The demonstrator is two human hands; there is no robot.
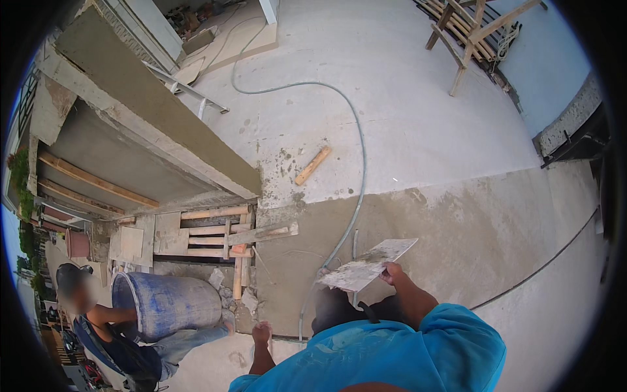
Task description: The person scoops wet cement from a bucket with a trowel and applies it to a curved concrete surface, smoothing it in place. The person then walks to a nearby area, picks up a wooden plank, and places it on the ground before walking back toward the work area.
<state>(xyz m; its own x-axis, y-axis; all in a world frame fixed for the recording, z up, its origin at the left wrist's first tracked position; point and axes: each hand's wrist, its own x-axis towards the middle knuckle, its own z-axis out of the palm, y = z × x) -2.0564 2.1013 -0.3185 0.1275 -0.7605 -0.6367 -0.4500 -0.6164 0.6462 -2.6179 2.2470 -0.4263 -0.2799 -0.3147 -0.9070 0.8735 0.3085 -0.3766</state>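
Note:
My right hand (392, 273) grips the edge of a flat, pale board (369, 264), tilted in front of my body. Grey, cement-like smears cover much of the board's face. Lower and to the left hangs my left hand (262, 332), its fingers curled closed. Whatever it holds, if anything, is too small to make out. A grey-green hose (359, 166) runs along the floor and passes by the board's left edge.
At the left a co-worker (124, 333) reaches into a large blue tub (170, 304) lying tilted. Wooden slats (215, 230) and rubble (248, 299) lie behind it. A plastered beam (157, 111) slants overhead. A wood piece (313, 164) rests on the floor; a wooden trestle (467, 39) stands far right.

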